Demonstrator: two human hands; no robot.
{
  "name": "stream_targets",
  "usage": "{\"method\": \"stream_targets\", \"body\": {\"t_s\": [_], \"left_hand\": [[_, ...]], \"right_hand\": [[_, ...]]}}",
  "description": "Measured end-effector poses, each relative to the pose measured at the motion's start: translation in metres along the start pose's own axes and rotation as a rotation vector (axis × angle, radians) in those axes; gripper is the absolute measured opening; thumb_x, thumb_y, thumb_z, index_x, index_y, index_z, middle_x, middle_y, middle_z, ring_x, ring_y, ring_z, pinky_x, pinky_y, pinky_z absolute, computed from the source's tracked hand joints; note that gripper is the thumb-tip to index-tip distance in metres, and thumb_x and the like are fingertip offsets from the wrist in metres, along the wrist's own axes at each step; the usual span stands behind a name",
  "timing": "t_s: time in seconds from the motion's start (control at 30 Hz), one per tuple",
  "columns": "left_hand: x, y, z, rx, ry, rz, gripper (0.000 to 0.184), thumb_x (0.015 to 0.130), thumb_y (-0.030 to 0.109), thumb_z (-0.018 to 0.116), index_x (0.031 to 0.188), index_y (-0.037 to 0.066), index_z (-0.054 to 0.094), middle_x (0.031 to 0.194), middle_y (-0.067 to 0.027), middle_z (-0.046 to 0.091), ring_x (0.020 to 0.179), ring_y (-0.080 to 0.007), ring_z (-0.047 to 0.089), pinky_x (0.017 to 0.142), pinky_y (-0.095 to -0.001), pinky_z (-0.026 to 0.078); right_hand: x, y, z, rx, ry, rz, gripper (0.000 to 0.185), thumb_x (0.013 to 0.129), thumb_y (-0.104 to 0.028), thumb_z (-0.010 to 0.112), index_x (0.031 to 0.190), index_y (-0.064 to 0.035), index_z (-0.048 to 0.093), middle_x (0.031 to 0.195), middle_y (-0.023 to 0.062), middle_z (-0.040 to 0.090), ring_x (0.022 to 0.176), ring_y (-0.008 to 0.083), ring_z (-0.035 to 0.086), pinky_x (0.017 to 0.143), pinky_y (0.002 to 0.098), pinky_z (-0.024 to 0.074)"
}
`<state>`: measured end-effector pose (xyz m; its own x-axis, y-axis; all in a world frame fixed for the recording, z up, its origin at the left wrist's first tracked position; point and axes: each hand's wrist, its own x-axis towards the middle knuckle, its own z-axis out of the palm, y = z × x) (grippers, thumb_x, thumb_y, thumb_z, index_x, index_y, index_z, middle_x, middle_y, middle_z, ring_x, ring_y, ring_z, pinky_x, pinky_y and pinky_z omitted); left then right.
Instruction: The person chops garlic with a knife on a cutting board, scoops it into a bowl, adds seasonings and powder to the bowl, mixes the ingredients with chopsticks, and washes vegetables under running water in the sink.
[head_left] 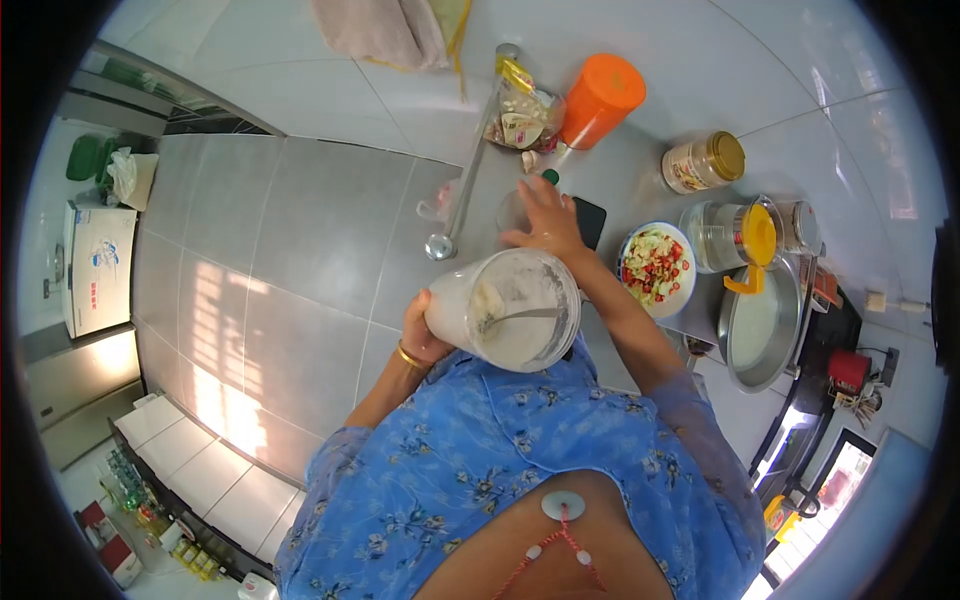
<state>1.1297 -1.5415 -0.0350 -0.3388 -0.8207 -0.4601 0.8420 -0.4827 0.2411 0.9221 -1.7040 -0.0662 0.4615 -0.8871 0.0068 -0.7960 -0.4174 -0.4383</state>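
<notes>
One clear jar: here it is, mid-scene, tilted, its mouth facing up toward the viewer, white powder inside and a metal spoon leaning in it; clock directions run from this jar.
Left hand: at nine o'clock, gold bangle on the wrist, fingers clamped on the jar's side, some hidden behind it.
Right hand: out at one o'clock over the counter, fingers spread apart above a clear round item; whether they touch it, one cannot tell.
Phone: dark, between one and two o'clock, just beside the right hand.
Bowl: between two and three, full of chopped pale and red pieces.
Orange container: far off at one, right by a plastic bag at twelve.
Metal basin: three o'clock, pale contents showing.
</notes>
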Motion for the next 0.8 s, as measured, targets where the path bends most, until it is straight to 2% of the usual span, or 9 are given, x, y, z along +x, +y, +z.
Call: {"method": "stream_targets", "body": {"t_s": [0.07,0.13,0.2,0.3,0.33,0.4,0.53,0.6,0.8], "left_hand": [[0.001,0.000,0.001,-0.010,0.005,-0.011,0.073,0.079,0.049,0.059,0.129,-0.001,0.042,0.124,-0.0182,0.052,0.113,-0.0308,0.053,0.097,-0.0437,0.042],[0.007,0.001,-0.003,0.012,0.023,-0.011,0.070,0.079,0.045,0.060,0.129,0.000,0.042,0.125,-0.0169,0.052,0.113,-0.0299,0.053,0.097,-0.0422,0.042],[0.012,0.000,0.007,0.042,0.019,-0.019,0.070,0.079,0.044,0.060,0.130,0.000,0.041,0.126,-0.0166,0.051,0.114,-0.0295,0.052,0.097,-0.0414,0.042],[0.021,-0.001,0.029,0.140,0.008,-0.049,0.070,0.078,0.041,0.061,0.132,0.001,0.039,0.128,-0.0161,0.048,0.117,-0.0285,0.049,0.099,-0.0398,0.040],[0.025,-0.003,0.035,0.201,0.003,-0.054,0.070,0.078,0.039,0.061,0.133,0.002,0.038,0.129,-0.0161,0.047,0.119,-0.0281,0.047,0.100,-0.0391,0.038],[0.033,-0.008,0.045,0.246,-0.033,-0.081,0.071,0.078,0.038,0.062,0.134,0.002,0.037,0.130,-0.0159,0.047,0.119,-0.0278,0.047,0.101,-0.0385,0.037],[0.046,-0.016,0.049,0.315,-0.086,-0.113,0.072,0.077,0.033,0.062,0.136,0.003,0.034,0.130,-0.0155,0.046,0.120,-0.0274,0.046,0.102,-0.0375,0.036],[0.049,-0.021,0.051,0.340,-0.092,-0.133,0.071,0.078,0.033,0.062,0.136,0.003,0.034,0.131,-0.0153,0.045,0.121,-0.0272,0.045,0.102,-0.0374,0.035],[0.050,-0.039,0.055,0.307,-0.093,-0.215,0.068,0.079,0.033,0.061,0.135,0.004,0.035,0.132,-0.0145,0.045,0.122,-0.0269,0.044,0.103,-0.0371,0.034]], "right_hand": [[-0.009,0.006,-0.050,0.364,0.215,-0.063,0.050,0.070,-0.026,0.073,0.112,-0.0031,0.058,0.110,0.0164,0.058,0.103,0.0297,0.056,0.088,0.0392,0.0431],[-0.037,-0.011,-0.116,0.528,0.373,0.120,0.021,0.075,-0.009,0.068,0.093,-0.0010,0.064,0.082,0.0114,0.063,0.073,0.0256,0.061,0.070,0.0290,0.0486],[-0.072,-0.029,-0.170,0.561,0.320,0.191,0.012,0.074,-0.006,0.067,0.085,-0.0031,0.064,0.073,0.0095,0.060,0.064,0.0261,0.058,0.058,0.0334,0.0460],[-0.099,-0.042,-0.190,0.467,0.020,-0.146,0.006,0.077,-0.011,0.066,0.079,-0.0052,0.064,0.072,0.0090,0.061,0.064,0.0269,0.060,0.055,0.0346,0.0459],[-0.102,-0.044,-0.190,0.456,0.038,-0.126,0.006,0.077,-0.011,0.066,0.079,-0.0052,0.064,0.072,0.0090,0.061,0.064,0.0269,0.060,0.055,0.0346,0.0459],[-0.105,-0.044,-0.183,-0.175,-0.397,-0.193,0.008,0.074,-0.014,0.065,0.071,-0.0063,0.063,0.068,0.0097,0.062,0.063,0.0267,0.062,0.049,0.0366,0.0448],[-0.123,-0.025,-0.166,-0.249,-0.402,-0.222,0.007,0.066,-0.015,0.063,0.066,-0.0080,0.061,0.063,0.0112,0.060,0.060,0.0282,0.062,0.046,0.0406,0.0439],[-0.133,-0.020,-0.161,-0.204,-0.213,-0.269,0.008,0.057,-0.013,0.064,0.061,-0.0081,0.059,0.057,0.0109,0.058,0.053,0.0291,0.059,0.043,0.0432,0.0409],[-0.145,-0.013,-0.171,-0.156,-0.166,-0.291,0.009,0.056,-0.011,0.063,0.062,-0.0063,0.059,0.060,0.0119,0.057,0.055,0.0285,0.058,0.046,0.0400,0.0418]]}}
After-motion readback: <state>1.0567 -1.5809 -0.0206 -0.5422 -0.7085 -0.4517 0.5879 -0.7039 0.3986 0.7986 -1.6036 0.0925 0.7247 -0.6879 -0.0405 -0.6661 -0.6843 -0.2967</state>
